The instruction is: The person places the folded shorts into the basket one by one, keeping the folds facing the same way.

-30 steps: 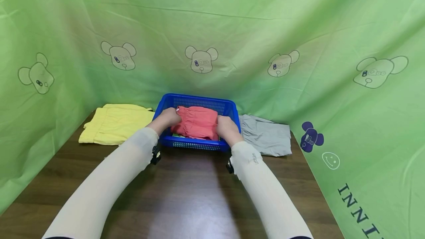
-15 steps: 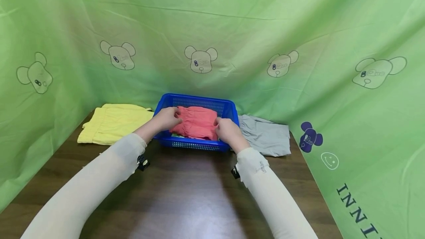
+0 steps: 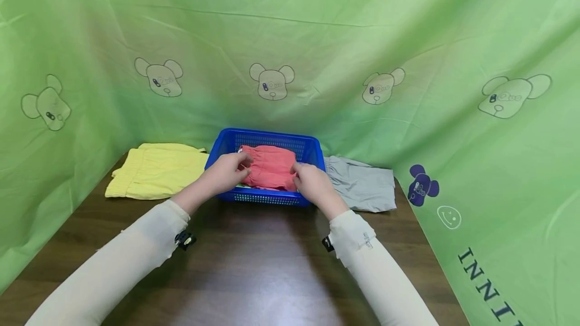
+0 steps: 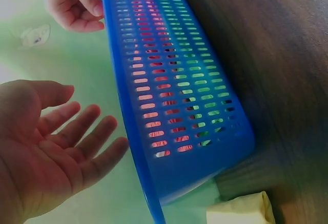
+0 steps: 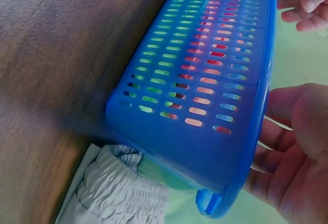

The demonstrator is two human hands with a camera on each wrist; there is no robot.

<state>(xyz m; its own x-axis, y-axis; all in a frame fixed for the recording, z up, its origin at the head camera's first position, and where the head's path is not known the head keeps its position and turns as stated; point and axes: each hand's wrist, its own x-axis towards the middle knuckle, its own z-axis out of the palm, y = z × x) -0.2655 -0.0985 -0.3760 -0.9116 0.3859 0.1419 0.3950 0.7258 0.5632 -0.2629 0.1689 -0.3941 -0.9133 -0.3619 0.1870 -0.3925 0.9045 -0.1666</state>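
A folded coral-red garment with a gathered band (image 3: 271,167) lies in the blue slotted plastic basket (image 3: 267,197). My left hand (image 3: 228,170) is over the basket's left side, fingers apart and loosely bent, overlapping the garment's left edge in the head view. The left wrist view shows that left palm (image 4: 46,157) holding nothing, above the rim. At the garment's right edge is my right hand (image 3: 313,183), its fingers loosely bent. In the right wrist view the right hand (image 5: 297,157) is beyond the rim, some fingertips hidden behind it.
Left of the basket lies a folded yellow garment (image 3: 156,172); right of it, a folded grey garment with an elastic waistband (image 3: 362,185). Green and pink cloth shows through the basket's slots. A green printed curtain (image 3: 317,39) hangs behind the brown wooden table (image 3: 263,255).
Both hands have loosened from the red garment's sides and drawn back a little toward me. The left fingers have spread. The garment stays in the basket.
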